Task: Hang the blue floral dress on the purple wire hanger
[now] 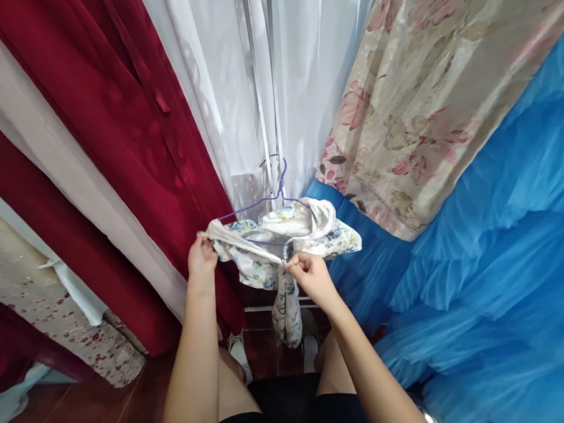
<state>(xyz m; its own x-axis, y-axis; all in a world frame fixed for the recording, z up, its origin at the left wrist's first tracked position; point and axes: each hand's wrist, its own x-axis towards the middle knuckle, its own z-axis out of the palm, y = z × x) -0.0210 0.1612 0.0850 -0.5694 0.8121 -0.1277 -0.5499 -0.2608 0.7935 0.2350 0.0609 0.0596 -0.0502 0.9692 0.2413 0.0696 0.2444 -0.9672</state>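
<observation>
A white garment with a blue, green and yellow floral print (261, 271) hangs on a purple wire hanger (283, 174) in the middle of the head view. My left hand (202, 252) is closed on the garment's left edge, near the hanger's left end. At the middle of the neckline, my right hand (307, 266) pinches the fabric between thumb and fingers. A strip of the edge stretches taut between both hands. Below my right hand, a narrow part of the garment dangles toward the floor. The hanger's hook lies against white vertical strips.
Dark red and pale cloths (119, 119) hang at the left. White fabric (322, 66) hangs behind the hanger. To the right are a beige floral cloth (412, 106) and ruffled blue tulle (491, 289). My legs stand over a reddish tiled floor (108, 406).
</observation>
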